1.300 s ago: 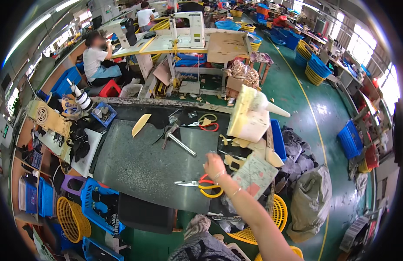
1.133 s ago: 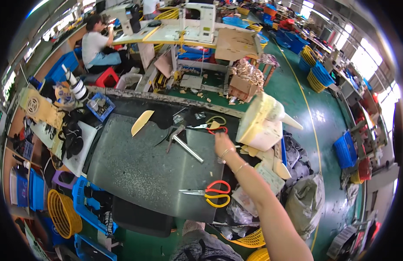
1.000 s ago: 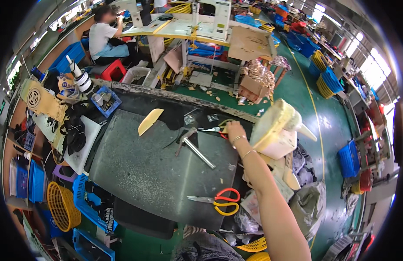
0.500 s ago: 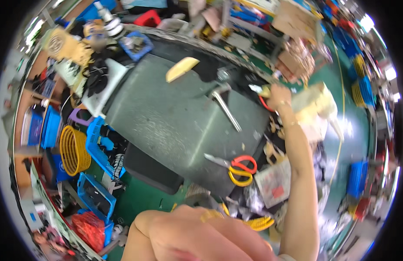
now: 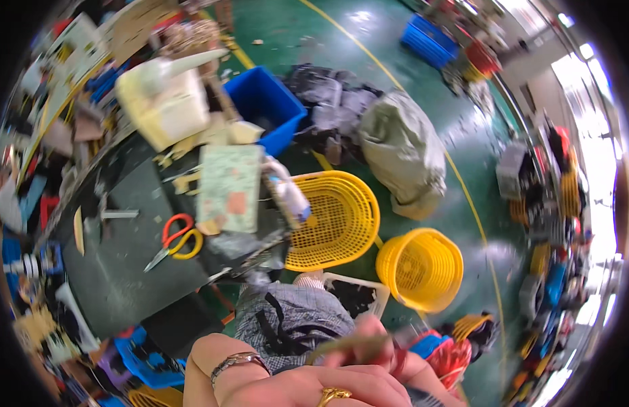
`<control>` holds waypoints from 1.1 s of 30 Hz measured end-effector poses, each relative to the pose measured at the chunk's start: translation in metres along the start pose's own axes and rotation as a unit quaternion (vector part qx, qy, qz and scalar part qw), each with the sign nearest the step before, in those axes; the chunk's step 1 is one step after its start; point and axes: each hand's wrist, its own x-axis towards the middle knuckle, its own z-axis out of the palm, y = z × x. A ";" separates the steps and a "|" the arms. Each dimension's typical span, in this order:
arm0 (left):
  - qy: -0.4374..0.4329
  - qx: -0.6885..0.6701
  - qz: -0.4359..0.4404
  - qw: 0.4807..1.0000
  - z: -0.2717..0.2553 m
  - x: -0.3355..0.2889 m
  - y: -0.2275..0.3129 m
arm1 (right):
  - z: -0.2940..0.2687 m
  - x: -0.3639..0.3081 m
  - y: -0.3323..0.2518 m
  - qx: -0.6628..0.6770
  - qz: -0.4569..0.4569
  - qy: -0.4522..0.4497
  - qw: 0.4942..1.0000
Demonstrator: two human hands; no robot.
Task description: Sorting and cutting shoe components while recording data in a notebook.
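My left hand [image 5: 304, 388] is low in front of my body, back up, wearing a gold ring and a bracelet at the wrist. Its fingers are bent, and whatever they hold is hidden. Close against it, my right hand [image 5: 366, 347] is blurred, its fingers closed on a thin olive-brown strip [image 5: 324, 347] that I cannot identify. Both hands are over my lap, in front of a grey checked garment [image 5: 294, 312]. On the dark worktable [image 5: 118, 292] lie scissors [image 5: 167, 251] with one red and one yellow handle loop, a metal hammer [image 5: 121, 214] and a pale yellow curved piece [image 5: 79, 230].
A stained pale pad [image 5: 223, 169] and a whitish nozzled container [image 5: 168, 112] occupy the table's far end. Beyond it stand a blue bin [image 5: 290, 125], an oval yellow basket [image 5: 370, 217], a round yellow basket [image 5: 455, 271] and a grey-green sack [image 5: 402, 156].
The view has swung right, bringing the floor baskets and sack into sight. My right hand has left the far table edge, where it was at a red-handled tool, and is now beside my left.
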 end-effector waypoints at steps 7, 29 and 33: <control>-0.090 -0.087 -0.109 0.986 0.031 0.092 -0.133 | -0.019 -0.109 -0.058 -0.095 -0.273 0.063 0.955; -0.210 -0.312 -0.017 0.926 0.082 0.255 -0.344 | -0.033 -0.190 -0.209 -0.436 -0.599 0.132 0.658; -0.238 -0.394 -0.033 0.887 0.050 0.310 -0.383 | -0.055 -0.185 -0.251 -0.288 -0.738 0.262 0.551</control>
